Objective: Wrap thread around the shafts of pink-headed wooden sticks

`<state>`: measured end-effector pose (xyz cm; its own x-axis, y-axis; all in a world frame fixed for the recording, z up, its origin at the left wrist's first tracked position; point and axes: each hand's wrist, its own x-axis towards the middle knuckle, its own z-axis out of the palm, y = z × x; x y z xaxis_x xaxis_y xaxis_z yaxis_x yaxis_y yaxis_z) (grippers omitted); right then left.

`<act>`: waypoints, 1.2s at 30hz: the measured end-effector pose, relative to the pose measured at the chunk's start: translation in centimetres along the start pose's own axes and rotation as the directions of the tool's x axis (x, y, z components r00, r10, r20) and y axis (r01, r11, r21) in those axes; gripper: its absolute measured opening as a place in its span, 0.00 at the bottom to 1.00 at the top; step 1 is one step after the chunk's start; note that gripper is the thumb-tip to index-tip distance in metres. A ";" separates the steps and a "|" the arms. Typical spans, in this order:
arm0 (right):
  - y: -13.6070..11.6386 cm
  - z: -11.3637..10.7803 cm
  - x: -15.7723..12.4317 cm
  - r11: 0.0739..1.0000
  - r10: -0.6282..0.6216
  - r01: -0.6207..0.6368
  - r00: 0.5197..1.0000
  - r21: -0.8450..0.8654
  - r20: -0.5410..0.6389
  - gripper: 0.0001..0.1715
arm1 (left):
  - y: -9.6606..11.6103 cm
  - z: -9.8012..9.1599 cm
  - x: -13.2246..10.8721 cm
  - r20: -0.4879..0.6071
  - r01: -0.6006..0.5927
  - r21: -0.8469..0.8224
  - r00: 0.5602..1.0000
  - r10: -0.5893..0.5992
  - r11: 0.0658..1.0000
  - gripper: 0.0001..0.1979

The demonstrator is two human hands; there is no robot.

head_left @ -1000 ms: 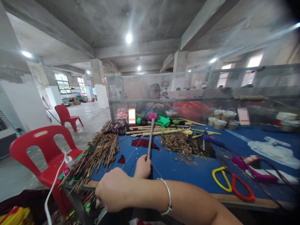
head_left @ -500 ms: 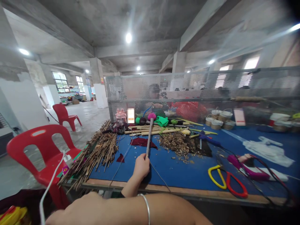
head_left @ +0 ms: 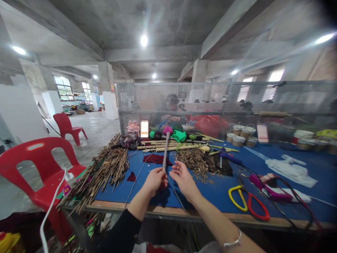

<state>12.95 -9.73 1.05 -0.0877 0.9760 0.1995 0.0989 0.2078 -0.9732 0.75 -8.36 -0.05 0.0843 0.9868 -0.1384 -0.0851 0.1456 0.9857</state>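
My left hand point(head_left: 155, 181) is closed round the lower end of a thin greyish stick point(head_left: 166, 151). The stick slants up and away from me, and a magenta ball point(head_left: 167, 131) shows at its far end. Just right of the grip, my right hand point(head_left: 184, 178) is raised with its fingers apart and nothing in them. A dark red cloth piece point(head_left: 155, 159) lies behind the stick, and a smaller dark red scrap point(head_left: 131, 176) lies to the left. A thin grey cord point(head_left: 177, 195) runs toward the table's front edge below my right hand.
Thin brown twigs point(head_left: 105, 172) are heaped at the left, beside a red chair point(head_left: 39, 175). Wood chips point(head_left: 193, 160) lie right of the stick. Scissors point(head_left: 243, 195) with yellow and red handles lie near the front edge. A perforated metal screen point(head_left: 152, 100) stands behind the table point(head_left: 210, 196).
My right arm, earlier stretched across the front toward the lower left, has swung up so its hand is beside the left one. The left hand keeps the stick.
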 end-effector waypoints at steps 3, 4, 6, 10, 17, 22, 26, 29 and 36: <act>1.1 -1.1 1.8 0.923 0.240 -0.303 0.935 0.237 0.259 0.27 | 0.7 0.3 -0.1 0.062 -0.016 0.015 0.998 0.015 1.000 0.07; 1.2 -1.2 2.0 0.882 0.260 -0.382 0.883 0.276 0.391 0.27 | 0.7 0.3 -0.1 0.073 -0.016 0.026 0.997 0.014 1.000 0.08; 1.2 -1.2 2.4 0.823 0.256 -0.488 0.774 0.290 0.579 0.27 | 0.5 0.2 -0.1 0.070 -0.024 0.059 0.997 0.020 0.998 0.09; 1.5 -0.8 2.8 0.823 0.311 -0.521 0.746 0.226 0.589 0.27 | -0.3 -0.5 -0.1 -0.033 -0.095 0.191 0.994 0.104 0.977 0.09; 2.0 0.0 2.9 0.881 0.389 -0.454 0.856 0.136 0.340 0.12 | -0.8 -0.5 -0.1 -0.004 -0.131 0.067 0.991 0.132 0.989 0.11; 2.7 0.2 4.1 0.873 0.354 -0.453 0.844 0.182 0.403 0.13 | -1.0 0.0 -0.5 -0.002 -0.090 -0.299 0.996 0.094 0.950 0.14; 2.9 -0.7 6.4 0.752 0.473 -0.650 0.648 0.109 0.597 0.11 | -1.6 0.7 -0.3 -0.020 -0.050 -0.478 0.999 0.046 0.877 0.18; 3.2 -1.1 7.3 0.725 0.493 -0.685 0.587 0.070 0.643 0.08 | -1.8 1.1 -0.4 -0.090 -0.015 -0.546 0.995 -0.041 0.838 0.26; 4.3 -0.7 6.4 0.856 0.322 -0.490 0.754 0.165 0.573 0.11 | -1.0 0.5 -1.1 -0.042 0.022 -0.268 0.999 -0.034 0.963 0.21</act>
<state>13.49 -2.59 -1.77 -0.6018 0.7653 -0.2284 -0.0358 -0.3116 -0.9495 1.22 -9.68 -0.82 0.0454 0.9833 -0.1760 -0.3460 0.1808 0.9206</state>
